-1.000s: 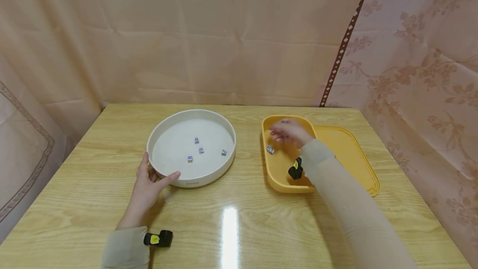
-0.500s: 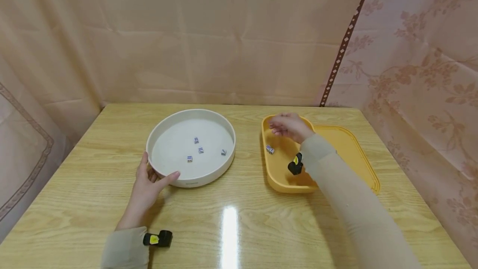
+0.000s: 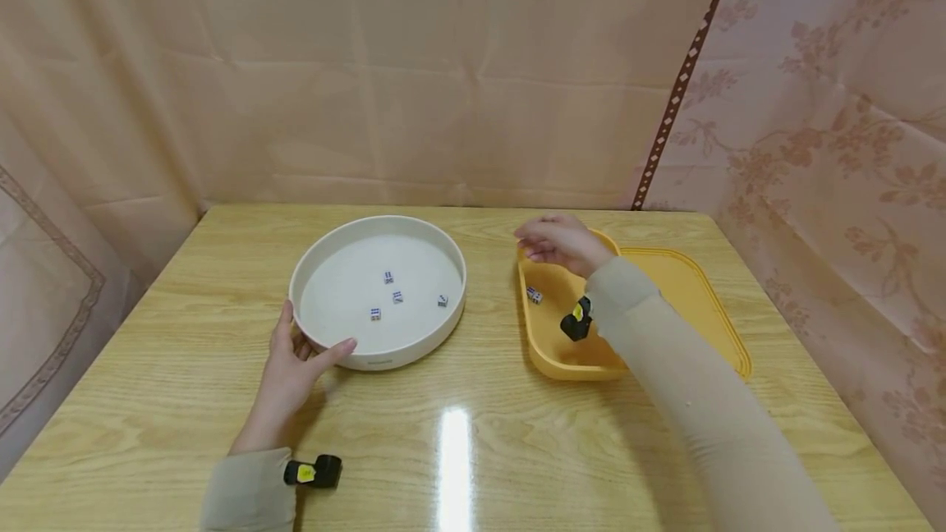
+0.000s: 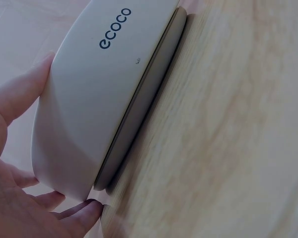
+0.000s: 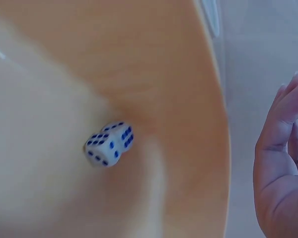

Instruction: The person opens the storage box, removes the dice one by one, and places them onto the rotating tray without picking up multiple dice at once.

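Observation:
In the head view my left hand grips the near left side of a round white tray, thumb at the rim and fingers along the wall. The left wrist view shows the tray's outer wall, marked "ecoco", above a separate base ring. Several white dice with blue pips lie in the tray. My right hand is over the far left rim of a yellow box, fingers bent together, pinching a die mostly hidden by them. Two dice touch each other on the box floor.
A flat yellow lid lies on the wooden table to the right of the box, partly behind my right arm. Between tray and box is a strip of table. Curtains hang behind and at both sides.
My right hand has risen from inside the yellow box and moved slightly left, to above its far left rim. My left hand, the tray and the visible dice stay in place.

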{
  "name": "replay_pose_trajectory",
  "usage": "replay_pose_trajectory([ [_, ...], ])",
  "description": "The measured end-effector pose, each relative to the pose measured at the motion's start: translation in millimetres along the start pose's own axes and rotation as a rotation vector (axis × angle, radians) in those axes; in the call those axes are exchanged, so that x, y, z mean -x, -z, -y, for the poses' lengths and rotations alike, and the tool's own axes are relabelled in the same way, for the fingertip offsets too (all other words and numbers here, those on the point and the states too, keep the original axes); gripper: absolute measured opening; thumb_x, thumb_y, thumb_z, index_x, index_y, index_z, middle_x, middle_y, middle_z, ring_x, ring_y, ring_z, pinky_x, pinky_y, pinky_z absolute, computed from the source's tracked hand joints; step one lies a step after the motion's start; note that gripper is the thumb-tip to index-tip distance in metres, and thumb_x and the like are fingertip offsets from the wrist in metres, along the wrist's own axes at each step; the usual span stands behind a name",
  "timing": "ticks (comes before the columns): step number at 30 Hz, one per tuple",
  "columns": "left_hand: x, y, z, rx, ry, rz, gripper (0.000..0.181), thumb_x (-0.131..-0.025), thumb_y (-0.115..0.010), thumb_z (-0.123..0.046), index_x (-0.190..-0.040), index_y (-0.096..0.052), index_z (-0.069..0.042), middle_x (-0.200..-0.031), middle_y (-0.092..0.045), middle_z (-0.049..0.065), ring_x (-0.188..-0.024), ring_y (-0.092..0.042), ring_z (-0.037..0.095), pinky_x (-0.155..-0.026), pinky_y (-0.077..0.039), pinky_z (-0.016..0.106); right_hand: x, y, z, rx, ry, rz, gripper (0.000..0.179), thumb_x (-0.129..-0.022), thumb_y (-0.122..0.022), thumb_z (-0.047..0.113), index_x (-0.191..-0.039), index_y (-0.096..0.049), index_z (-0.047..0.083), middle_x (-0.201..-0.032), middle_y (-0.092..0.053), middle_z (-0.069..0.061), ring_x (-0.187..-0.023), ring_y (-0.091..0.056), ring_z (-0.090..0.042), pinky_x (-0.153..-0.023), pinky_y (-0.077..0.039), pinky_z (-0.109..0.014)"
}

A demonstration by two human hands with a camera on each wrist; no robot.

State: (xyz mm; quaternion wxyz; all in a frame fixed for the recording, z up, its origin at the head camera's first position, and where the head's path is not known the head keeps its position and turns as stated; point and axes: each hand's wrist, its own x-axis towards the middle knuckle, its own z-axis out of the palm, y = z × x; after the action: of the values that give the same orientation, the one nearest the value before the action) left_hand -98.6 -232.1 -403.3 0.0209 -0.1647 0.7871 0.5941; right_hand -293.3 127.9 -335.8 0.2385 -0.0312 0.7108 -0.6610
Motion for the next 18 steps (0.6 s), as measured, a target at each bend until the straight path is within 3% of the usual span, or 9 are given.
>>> replay_pose_trajectory([
  [18, -0.4, 0.7, 0.4, -0.005, -0.004, 0.0, 0.125, -0.084, -0.079, -0.037, -0.156, 0.023, -0.022, -0.165, 0.008, 0.018, -0.153, -0.009, 0.039, -0.126, -0.018, 0.048, 6.6, -33.7, 16.8, 0.013, 0.0, 0.083, 0.013, -0.098, -0.06, 0.011, -0.108, -0.061, 0.002, -0.084, -0.07, -0.004, -0.064, -0.065, -0.01, -0.06, -0.057, -0.018],
])
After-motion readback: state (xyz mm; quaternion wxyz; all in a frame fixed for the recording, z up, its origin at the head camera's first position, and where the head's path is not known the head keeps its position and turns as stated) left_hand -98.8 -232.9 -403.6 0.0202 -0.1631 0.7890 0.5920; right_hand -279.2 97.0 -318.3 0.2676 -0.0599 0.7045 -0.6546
